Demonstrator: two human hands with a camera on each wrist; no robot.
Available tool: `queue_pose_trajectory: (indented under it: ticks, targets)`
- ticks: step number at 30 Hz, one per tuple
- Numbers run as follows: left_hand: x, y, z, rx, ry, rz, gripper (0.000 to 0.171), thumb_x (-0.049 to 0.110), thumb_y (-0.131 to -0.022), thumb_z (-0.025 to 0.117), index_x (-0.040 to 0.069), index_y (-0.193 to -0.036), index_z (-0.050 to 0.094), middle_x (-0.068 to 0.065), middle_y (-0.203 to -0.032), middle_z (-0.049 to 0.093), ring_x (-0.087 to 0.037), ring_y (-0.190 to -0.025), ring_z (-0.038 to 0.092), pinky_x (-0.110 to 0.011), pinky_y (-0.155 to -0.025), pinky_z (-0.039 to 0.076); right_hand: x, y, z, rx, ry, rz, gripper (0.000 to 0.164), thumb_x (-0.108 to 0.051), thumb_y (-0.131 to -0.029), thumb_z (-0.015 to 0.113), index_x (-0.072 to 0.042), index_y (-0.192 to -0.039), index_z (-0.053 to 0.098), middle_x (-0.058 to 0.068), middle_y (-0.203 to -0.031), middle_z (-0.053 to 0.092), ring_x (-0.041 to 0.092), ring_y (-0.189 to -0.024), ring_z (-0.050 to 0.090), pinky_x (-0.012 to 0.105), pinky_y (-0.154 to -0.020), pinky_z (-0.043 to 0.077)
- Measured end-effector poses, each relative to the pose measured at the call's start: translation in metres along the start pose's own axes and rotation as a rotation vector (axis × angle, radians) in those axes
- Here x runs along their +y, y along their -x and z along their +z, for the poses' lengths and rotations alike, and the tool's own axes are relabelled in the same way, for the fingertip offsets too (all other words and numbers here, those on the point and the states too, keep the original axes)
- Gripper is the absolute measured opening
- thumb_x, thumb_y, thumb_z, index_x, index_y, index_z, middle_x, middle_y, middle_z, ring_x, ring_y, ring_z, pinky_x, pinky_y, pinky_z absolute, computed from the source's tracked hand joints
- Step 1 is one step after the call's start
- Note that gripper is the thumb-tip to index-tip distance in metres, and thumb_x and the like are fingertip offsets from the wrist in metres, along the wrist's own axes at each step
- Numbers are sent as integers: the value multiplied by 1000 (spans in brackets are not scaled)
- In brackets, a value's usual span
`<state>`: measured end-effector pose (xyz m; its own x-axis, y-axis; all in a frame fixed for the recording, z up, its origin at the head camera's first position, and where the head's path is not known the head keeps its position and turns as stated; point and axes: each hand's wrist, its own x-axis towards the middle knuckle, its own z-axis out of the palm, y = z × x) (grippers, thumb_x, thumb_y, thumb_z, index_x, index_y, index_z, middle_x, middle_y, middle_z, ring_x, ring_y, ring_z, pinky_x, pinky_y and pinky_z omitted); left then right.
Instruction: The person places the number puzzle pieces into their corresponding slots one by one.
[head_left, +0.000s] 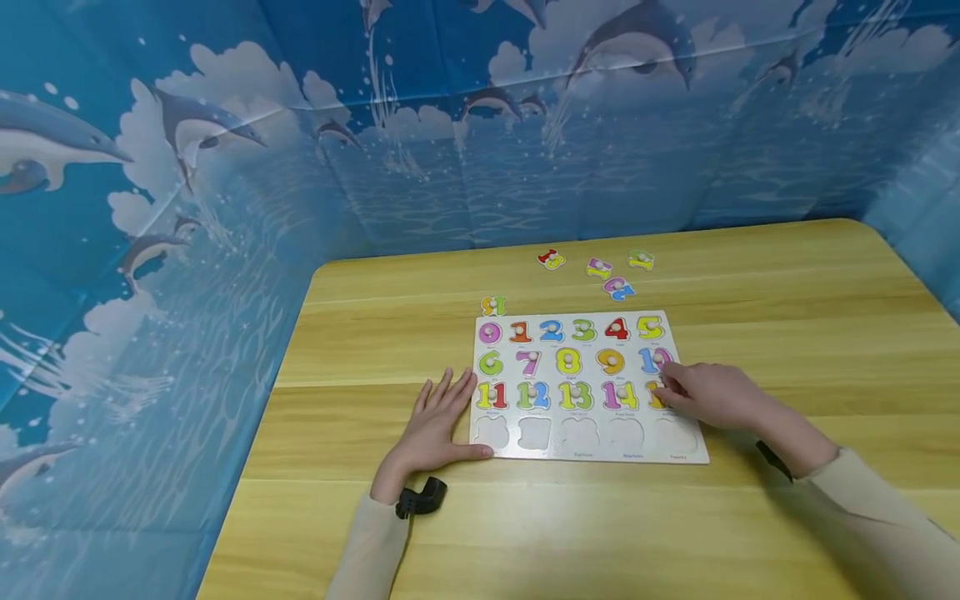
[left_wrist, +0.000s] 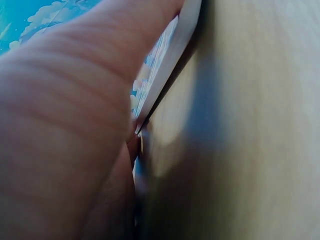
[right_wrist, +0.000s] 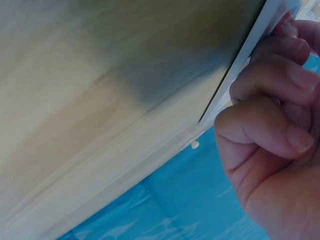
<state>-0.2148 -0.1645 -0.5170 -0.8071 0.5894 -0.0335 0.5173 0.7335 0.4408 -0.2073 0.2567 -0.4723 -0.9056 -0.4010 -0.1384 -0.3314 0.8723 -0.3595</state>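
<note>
A white number puzzle board (head_left: 536, 427) lies on the wooden table, with number pieces in its upper rows and bare cut-outs along its bottom row. At the left edge my left hand (head_left: 435, 429) rests with fingers spread, the thumb at the lower left corner. My right hand (head_left: 708, 392) is over the right side, its thumb and index finger pinching a knobbed number piece (head_left: 657, 395) at the right end of the third row. Most of that piece is covered by the fingers; some orange shows. In the right wrist view, the other fingers (right_wrist: 265, 125) are curled.
Several loose number pieces lie beyond the board: a red-and-yellow one (head_left: 551, 260), a pink-and-yellow one (head_left: 599, 267), a green-and-yellow one (head_left: 641, 259), a purple-and-blue one (head_left: 618, 289). An orange-and-green piece (head_left: 493, 306) lies by the upper left corner. A dolphin-print curtain (head_left: 420, 183) hangs behind the table (head_left: 360, 333).
</note>
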Motion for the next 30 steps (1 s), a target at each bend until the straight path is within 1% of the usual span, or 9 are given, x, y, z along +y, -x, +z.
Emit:
queue_pose_trajectory:
  ticks: [5,12,18,23,30]
  targets:
    - [0,1,0,6,11,2,107,67,-76,64,14,-154,11,2,-159,7,-24,-143,-5,-45,-111,-9,0,-1,0,-20,-3,-3,29,-32,-92,62,-17,-75,44,-6,-57,35,9,-49,33,25,-47,21]
    - [0,1,-1,-7,1,-4,108,67,-76,64,14,-154,10,2,-159,6,-24,-143,-5,-43,-112,-9,1,-2,-3,-36,7,-5,30,-35,-93,60,-17,-75,45,-6,-57,35,9,-49,34,25,-47,21]
    - [-1,1,0,-9,-10,-6,108,66,-76,64,15,-154,9,2,-159,5,-23,-143,-5,-43,-112,-9,1,-3,-5,-62,-4,26,32,-38,-92,60,-17,-73,45,-5,-56,36,10,-48,35,25,-48,22]
    - [-1,1,0,5,-7,8,108,67,-77,63,15,-154,9,1,-159,6,-24,-143,-5,-45,-112,-8,1,-5,-6,-82,-5,35,31,-37,-91,61,-17,-73,45,-5,-56,36,10,-48,36,25,-48,22]
    - [-2,0,2,5,-2,4,108,69,-76,61,16,-154,9,3,-159,4,-22,-143,-7,-44,-112,-10,-4,-7,-11,-120,33,37,33,-38,-91,61,-18,-72,43,-4,-56,38,11,-49,37,26,-49,23]
